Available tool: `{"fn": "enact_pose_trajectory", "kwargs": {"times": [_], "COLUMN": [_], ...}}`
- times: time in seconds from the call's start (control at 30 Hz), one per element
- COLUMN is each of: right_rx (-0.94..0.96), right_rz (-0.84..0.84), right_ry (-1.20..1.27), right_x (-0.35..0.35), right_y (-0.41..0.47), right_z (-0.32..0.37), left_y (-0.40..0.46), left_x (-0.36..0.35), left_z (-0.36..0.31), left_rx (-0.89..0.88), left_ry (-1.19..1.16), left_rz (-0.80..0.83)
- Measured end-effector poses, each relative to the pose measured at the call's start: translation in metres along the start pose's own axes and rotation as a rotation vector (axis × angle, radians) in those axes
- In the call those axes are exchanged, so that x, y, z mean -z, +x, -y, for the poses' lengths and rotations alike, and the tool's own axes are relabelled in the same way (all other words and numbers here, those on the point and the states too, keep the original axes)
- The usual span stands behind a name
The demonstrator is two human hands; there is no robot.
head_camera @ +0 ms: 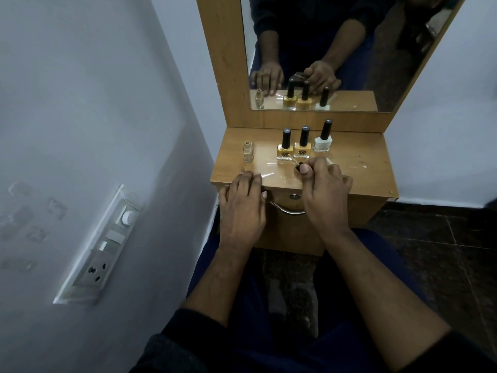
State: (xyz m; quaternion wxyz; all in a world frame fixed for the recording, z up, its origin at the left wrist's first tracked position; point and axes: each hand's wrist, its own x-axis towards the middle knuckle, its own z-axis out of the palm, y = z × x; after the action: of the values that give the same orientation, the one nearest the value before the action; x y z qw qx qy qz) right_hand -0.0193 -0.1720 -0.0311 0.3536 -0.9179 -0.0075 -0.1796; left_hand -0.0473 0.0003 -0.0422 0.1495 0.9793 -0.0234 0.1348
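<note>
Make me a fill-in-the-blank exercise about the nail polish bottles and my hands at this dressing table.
1. The right hand pinches the brush cap, whose colour is ___.
2. The left hand lies flat on the table edge, holding ___.
3. Right of the uncapped bottle stand ___ capped bottles.
4. The rightmost bottle holds ___ polish.
Missing words: black; nothing; three; white.

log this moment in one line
left hand flat on table | right hand pinches brush cap | open bottle at left | three capped bottles upright
</note>
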Motion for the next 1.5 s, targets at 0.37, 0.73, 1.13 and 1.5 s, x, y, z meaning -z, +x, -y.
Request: {"fn": "enact_pose_trajectory", "kwargs": {"times": [0.37, 0.73, 1.13, 1.5], "right_rx": [0.177, 0.111, 0.112, 0.022], "right_rz": [0.054, 0.094, 0.049, 0.09], "right_ry": [0.145, 0.365, 0.463, 0.583], "right_x": [-0.014, -0.02, -0.026, -0.025], "right_y": [-0.007, 0.008, 0.015, 0.015], "right_z": [0.021, 0.014, 0.024, 0.021], "left_y": [0.001, 0.005, 0.015, 0.017], "left_x": [0.001, -0.002, -0.014, -0.019], "left_z": [0.006, 0.009, 0.021, 0.028], "left_rx": [0.02, -0.033, -0.032, -0.041], "left_ry": [0.017, 0.027, -0.132, -0.229], "left_rz": [-0.08, -0.175, -0.248, -0.298]}}
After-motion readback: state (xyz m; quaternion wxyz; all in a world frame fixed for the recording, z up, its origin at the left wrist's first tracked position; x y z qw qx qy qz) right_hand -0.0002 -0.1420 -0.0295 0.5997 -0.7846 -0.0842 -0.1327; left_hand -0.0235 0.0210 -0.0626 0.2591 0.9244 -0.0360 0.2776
